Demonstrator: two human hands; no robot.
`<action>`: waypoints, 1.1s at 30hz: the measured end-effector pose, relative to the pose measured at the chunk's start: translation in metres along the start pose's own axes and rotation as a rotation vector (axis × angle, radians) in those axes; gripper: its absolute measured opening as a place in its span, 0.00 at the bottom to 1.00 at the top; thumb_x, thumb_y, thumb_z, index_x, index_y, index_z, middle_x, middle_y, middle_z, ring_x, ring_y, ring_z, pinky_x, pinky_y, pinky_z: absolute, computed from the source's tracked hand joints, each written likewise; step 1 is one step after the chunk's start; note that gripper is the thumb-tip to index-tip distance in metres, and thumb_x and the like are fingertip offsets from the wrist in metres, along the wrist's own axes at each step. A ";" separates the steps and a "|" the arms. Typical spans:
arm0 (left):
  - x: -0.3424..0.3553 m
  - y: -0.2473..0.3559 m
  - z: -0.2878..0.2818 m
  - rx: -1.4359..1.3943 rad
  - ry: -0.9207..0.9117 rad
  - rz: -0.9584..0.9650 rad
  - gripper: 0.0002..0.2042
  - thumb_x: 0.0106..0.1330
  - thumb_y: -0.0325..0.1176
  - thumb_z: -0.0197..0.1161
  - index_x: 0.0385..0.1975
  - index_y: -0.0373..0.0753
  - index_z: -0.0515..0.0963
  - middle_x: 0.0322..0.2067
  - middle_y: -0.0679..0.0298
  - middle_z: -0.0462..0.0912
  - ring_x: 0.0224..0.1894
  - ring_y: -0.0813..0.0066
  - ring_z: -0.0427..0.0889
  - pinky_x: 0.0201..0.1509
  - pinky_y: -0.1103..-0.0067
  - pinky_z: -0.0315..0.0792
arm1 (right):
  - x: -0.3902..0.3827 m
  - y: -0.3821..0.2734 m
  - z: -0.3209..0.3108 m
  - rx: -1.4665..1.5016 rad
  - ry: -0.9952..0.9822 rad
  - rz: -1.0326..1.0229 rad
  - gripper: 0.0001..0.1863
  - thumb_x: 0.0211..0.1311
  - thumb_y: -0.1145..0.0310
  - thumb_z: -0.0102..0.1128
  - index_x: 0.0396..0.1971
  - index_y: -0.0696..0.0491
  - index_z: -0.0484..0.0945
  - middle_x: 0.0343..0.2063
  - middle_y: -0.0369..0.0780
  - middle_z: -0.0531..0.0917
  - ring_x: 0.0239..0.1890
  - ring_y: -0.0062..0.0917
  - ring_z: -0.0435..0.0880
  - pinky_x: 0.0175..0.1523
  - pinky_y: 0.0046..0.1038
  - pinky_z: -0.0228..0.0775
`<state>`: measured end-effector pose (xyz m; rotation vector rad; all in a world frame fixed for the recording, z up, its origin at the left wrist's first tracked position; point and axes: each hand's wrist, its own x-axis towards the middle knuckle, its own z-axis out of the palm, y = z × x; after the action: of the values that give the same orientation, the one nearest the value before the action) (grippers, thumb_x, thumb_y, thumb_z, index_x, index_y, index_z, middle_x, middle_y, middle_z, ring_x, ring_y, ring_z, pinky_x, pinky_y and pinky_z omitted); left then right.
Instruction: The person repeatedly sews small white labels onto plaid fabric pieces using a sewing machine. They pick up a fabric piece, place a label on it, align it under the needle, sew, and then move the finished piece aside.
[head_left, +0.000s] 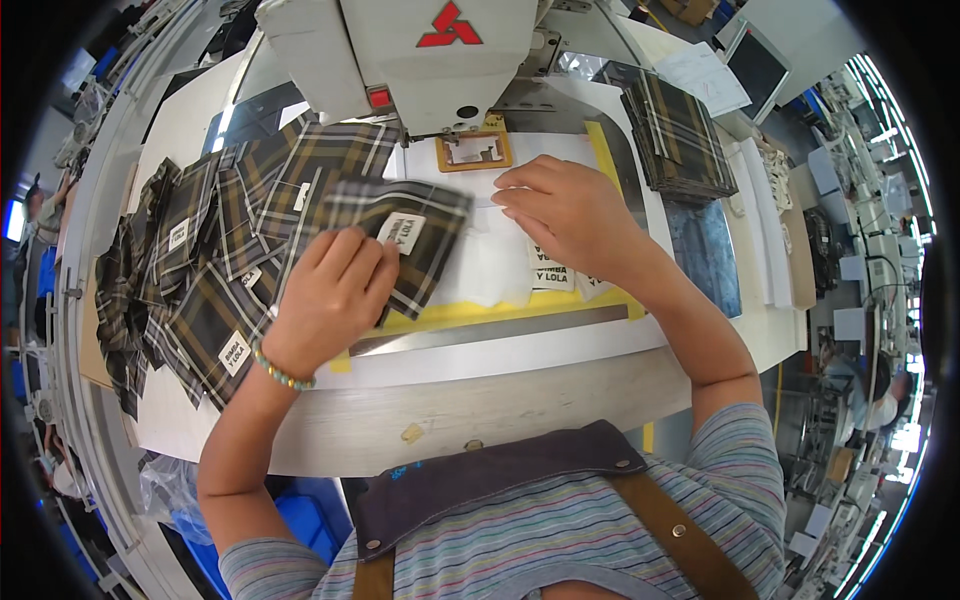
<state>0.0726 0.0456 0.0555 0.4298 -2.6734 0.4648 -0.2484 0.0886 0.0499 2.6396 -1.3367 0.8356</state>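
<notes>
My left hand (335, 290) is closed on the edge of a dark plaid fabric piece (440, 235) with a white label sewn or laid on it. The piece is smeared by motion and lies over other plaid pieces at its left. A beaded bracelet circles my left wrist. My right hand (575, 215) hovers over the white work surface with loosely bent fingers, a little apart at the tips, and nothing visible in them. Below it lie several small white printed labels (553, 277), partly hidden by the hand.
A sewing machine head (430, 50) stands straight ahead, with an orange-framed clamp (474, 151) under it. Loose plaid pieces (185, 205) with labels spread at the left. A neat plaid stack (685, 135) sits at the far right. Yellow tape (480, 312) edges the work surface.
</notes>
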 end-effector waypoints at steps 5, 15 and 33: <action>-0.018 0.027 -0.019 -0.547 -0.256 -0.251 0.17 0.61 0.36 0.78 0.47 0.34 0.87 0.34 0.59 0.82 0.39 0.59 0.82 0.43 0.66 0.79 | 0.007 -0.013 0.011 0.083 -0.067 0.108 0.07 0.69 0.68 0.70 0.42 0.54 0.90 0.43 0.38 0.91 0.45 0.37 0.89 0.50 0.37 0.83; 0.024 -0.044 0.051 -0.622 -0.096 -0.441 0.26 0.57 0.36 0.83 0.54 0.32 0.85 0.44 0.50 0.88 0.50 0.47 0.85 0.60 0.61 0.78 | 0.033 -0.016 0.017 0.351 -0.181 0.313 0.09 0.71 0.66 0.69 0.42 0.56 0.90 0.38 0.40 0.90 0.37 0.34 0.87 0.43 0.31 0.80; 0.035 -0.058 0.058 -1.469 -0.377 -0.804 0.18 0.65 0.26 0.79 0.52 0.32 0.81 0.41 0.69 0.89 0.42 0.85 0.83 0.52 0.81 0.78 | 0.023 -0.023 0.056 0.564 0.062 0.471 0.05 0.62 0.74 0.73 0.37 0.54 0.88 0.54 0.38 0.81 0.35 0.28 0.82 0.42 0.31 0.77</action>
<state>0.0435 -0.0364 0.0345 0.9868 -2.0646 -1.7580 -0.1957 0.0693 0.0176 2.6527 -1.9921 1.5382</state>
